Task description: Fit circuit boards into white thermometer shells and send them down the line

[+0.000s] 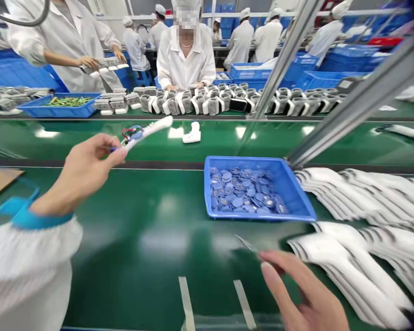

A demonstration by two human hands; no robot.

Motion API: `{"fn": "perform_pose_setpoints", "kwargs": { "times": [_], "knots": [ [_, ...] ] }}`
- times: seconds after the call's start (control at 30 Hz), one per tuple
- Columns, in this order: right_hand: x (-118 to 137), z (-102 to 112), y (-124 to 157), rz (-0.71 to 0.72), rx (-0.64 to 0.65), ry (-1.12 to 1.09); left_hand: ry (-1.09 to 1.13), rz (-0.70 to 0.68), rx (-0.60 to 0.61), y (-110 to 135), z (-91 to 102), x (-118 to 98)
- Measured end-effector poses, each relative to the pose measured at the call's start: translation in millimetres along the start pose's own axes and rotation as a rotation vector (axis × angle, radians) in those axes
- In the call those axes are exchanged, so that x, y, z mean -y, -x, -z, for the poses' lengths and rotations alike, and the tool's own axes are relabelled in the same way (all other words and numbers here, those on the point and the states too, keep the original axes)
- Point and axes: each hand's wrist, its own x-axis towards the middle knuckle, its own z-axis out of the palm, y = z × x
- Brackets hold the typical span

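My left hand (86, 172) is closed on a white plastic handle-shaped housing (155, 127), raised over the far side of the bench. Red and blue wires and small electronic parts show in the housing near my fingers. A blue band circles that wrist. Low on the right, my right hand (300, 289) pinches fine metal tweezers (247, 243), their tips pointing up and left above the green bench. Just beyond them stands a blue tray (258, 215) of round blue discs (241, 191). Stacked white housings (352, 262) lie beside my right hand.
A green conveyor (131, 138) runs across, carrying a small white part (192, 133). Behind it are rows of grey-white devices (193, 102) and a blue tray (89, 110) of yellow-green parts. A metal post (286, 55) slants down at right. Co-workers in white stand beyond.
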Motion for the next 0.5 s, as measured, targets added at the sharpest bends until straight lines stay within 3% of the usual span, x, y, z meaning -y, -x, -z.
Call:
{"fn": "perform_pose_setpoints", "kwargs": {
  "times": [0.1, 0.2, 0.27, 0.33, 0.5],
  "knots": [
    [31, 9, -11, -0.264, 0.235, -0.492, 0.151, -0.273, 0.212, 96, 7.2, -30],
    [49, 22, -11, -0.458, 0.619, -0.861, 0.184, -0.371, 0.425, 180, -11.9, -52],
    [52, 30, 0, -0.5, 0.848, -0.806, 0.208, -0.359, 0.517, 220, -28.6, -59],
    [50, 34, 17, -0.463, 0.956, -0.66, 0.25, -0.298, 0.548, 248, -42.4, -64],
    [39, 36, 44, -0.259, 0.88, -0.443, 0.341, -0.037, 0.536, 277, -63.3, -76]
  ]
}}
